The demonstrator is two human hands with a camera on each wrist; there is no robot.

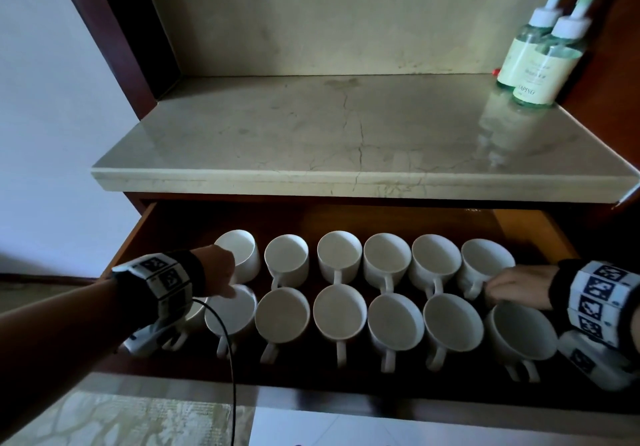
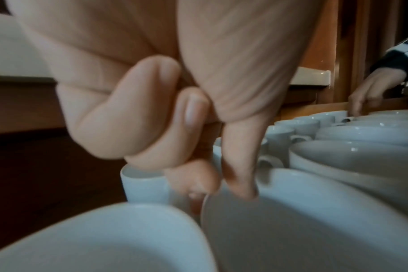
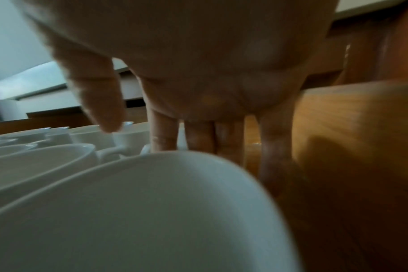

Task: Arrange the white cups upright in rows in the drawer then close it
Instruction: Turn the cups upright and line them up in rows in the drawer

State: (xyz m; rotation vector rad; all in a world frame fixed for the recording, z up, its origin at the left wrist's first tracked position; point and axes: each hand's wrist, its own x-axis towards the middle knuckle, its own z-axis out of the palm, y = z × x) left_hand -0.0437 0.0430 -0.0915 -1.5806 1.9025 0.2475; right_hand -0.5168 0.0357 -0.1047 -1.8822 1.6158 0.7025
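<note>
Drawer [image 1: 145,234]: standing pulled out below the counter [image 1: 311,133]
Back row [image 1: 387,259]: six cups sitting upright side by side, left to right
Front row [image 1: 394,319]: six cups sitting just before the back row, handles pointing forward
Extra cup [image 1: 194,314]: lying left of the front row, partly hidden under the left wrist
Bottles [image 1: 540,61]: two standing together at the counter's far right
Left hand [image 1: 218,270]: reaching in between the two leftmost cups, fingers touching the front one's rim
Right hand [image 1: 516,288]: resting between the two rightmost cups, fingers at the back one's handle
</note>
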